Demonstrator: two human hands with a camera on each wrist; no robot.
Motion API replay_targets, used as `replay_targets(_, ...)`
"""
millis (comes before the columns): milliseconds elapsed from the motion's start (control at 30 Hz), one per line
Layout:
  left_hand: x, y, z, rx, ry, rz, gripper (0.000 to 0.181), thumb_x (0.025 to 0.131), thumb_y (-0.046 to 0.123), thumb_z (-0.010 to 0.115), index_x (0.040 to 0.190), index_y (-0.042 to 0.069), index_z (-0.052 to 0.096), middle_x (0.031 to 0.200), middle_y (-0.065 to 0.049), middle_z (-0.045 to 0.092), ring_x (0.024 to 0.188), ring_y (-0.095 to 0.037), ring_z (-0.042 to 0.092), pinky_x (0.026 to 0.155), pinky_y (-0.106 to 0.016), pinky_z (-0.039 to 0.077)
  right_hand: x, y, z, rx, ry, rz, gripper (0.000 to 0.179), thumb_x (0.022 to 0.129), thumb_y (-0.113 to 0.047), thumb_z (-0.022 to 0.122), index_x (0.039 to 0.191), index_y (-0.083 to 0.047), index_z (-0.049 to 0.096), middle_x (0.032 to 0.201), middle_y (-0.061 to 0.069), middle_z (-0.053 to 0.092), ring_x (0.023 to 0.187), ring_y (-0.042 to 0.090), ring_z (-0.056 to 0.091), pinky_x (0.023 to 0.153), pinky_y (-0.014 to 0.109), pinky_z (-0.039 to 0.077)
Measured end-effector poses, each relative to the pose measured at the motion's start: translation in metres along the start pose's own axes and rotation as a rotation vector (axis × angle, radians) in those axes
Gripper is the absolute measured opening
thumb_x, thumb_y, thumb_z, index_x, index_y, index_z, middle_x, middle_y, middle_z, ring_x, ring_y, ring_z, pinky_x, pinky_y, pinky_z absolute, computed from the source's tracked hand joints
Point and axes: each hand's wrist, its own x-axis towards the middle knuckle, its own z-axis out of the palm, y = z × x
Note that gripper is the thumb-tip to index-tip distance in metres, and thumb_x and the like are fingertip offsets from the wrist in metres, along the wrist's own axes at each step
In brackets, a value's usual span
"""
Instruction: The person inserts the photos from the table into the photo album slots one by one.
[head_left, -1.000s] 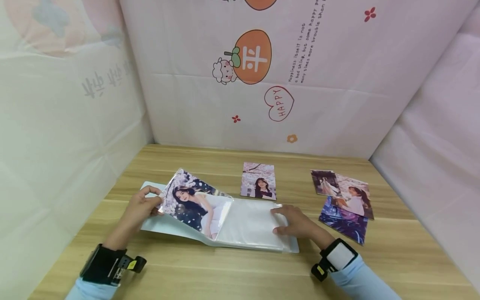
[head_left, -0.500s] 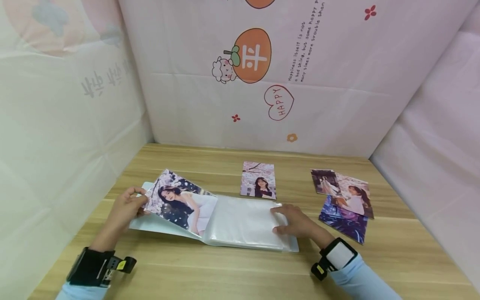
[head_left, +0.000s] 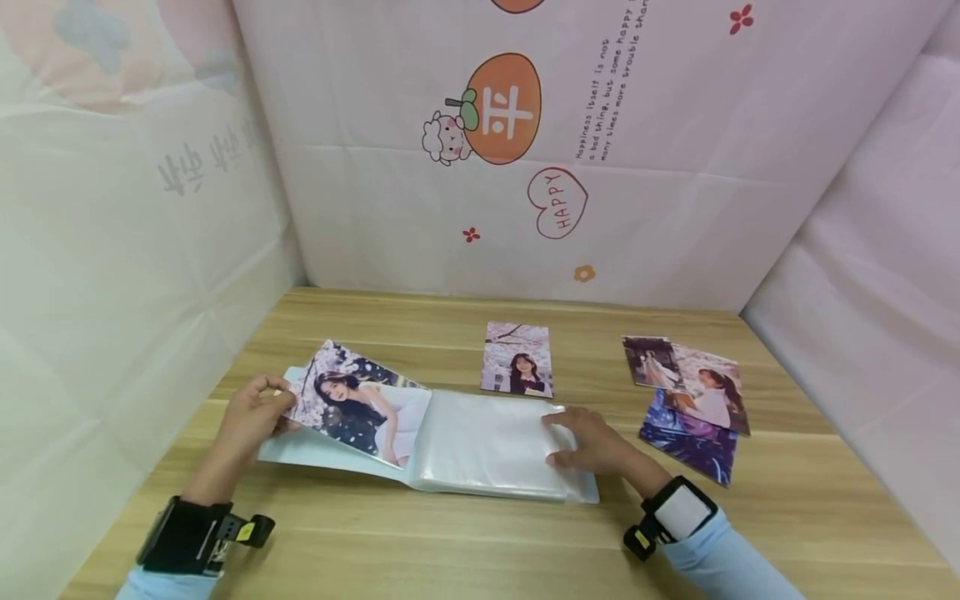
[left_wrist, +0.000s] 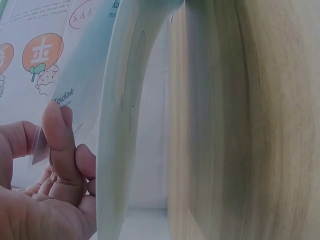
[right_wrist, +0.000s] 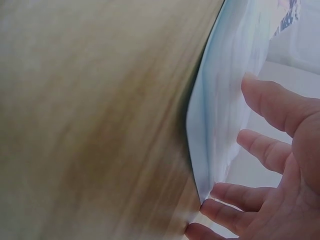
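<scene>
A pale blue photo album (head_left: pixel 330 454) lies spread on the table, its right half a stack of clear plastic sleeve pages (head_left: pixel 487 446). Between finger and thumb, my left hand (head_left: pixel 251 417) pinches the outer corner of a raised clear page holding a photo (head_left: pixel 367 404) of a person in white among blossoms. The left wrist view shows the photo's back (left_wrist: pixel 82 85), printed "Kodak", and a clear corner at the fingers. My right hand (head_left: pixel 596 446) rests on the right edge of the sleeve stack, its fingers spread and relaxed in the right wrist view.
Behind the album lies a single photo (head_left: pixel 517 360) with pink blossoms. To the right, a few loose photos (head_left: pixel 705 392) overlap, one purple-blue (head_left: pixel 688 437) underneath. Printed cloth walls (head_left: pixel 420 217) enclose the wooden table (head_left: pixel 420 550) at the back and both sides.
My left hand has moved left, drawing the photo page and the album's left side with it; in the last half second it hardly moves. My right hand stays in place.
</scene>
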Motion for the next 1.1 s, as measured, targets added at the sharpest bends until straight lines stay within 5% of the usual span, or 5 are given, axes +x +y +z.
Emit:
replay_targets(533,-0.006,-0.006,0.003,0.162,-0.082,-0.055,0.015,0.086,0.005,0.058,0.091,-0.009,0.056,0.081,-0.007,0.059,0.056,-0.013,0.059,0.053,-0.026,0.049,-0.001,0.002,0.002,0.021,0.004,-0.002,0.055,0.083,-0.023,0.069,0.129,0.002,0.05,0.129,0.029,0.045,0.121,0.05,0.033,0.096,0.066,0.017)
replay_targets(1100,-0.012,-0.005,-0.003,0.296,-0.11,-0.05,0.031,0.09,0.009,0.058,0.11,-0.014,0.059,0.071,-0.003,0.058,0.056,-0.011,0.054,0.051,-0.024,0.048,-0.001,0.002,0.001,0.021,-0.003,0.007,0.055,0.084,-0.024,0.068,0.129,0.002,0.05,0.13,0.029,0.044,0.122,0.05,0.031,0.096,0.066,0.017)
